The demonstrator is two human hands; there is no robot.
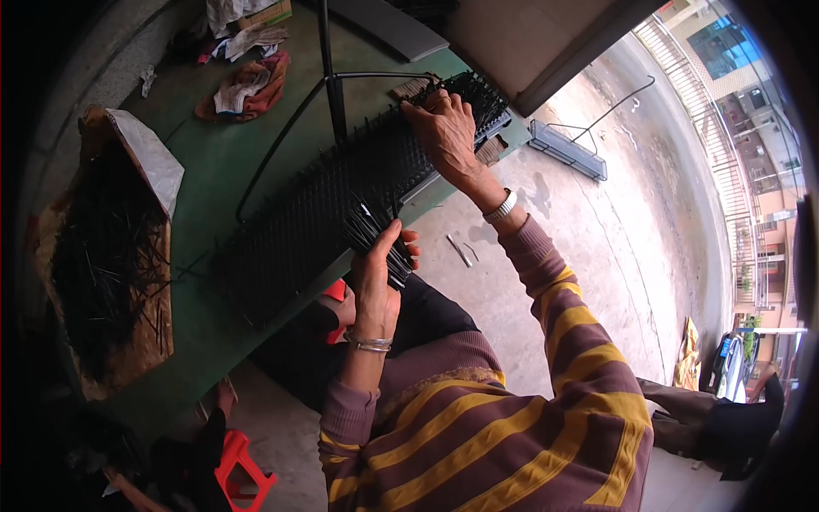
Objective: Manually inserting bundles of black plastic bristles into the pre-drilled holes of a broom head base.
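Note:
My left hand [375,277] is closed around a bundle of thin black strips [365,224], just over the near edge of the table. A long black panel full of small holes [294,226] lies slantwise on the green table [200,162]. Short black strips stand up densely at its far right end [483,96] and along its far side. At that end my right hand [445,132] bends down with the fingers drawn together against the panel. What lies between those fingertips is hidden.
An open cardboard box [158,320] heaped with black strips stands on the left. A black metal frame [328,81] rises behind the panel. Crumpled work gloves [247,90] lie farther back. A red stool [243,469] is at lower left, a grey rack [567,152] on the floor at right.

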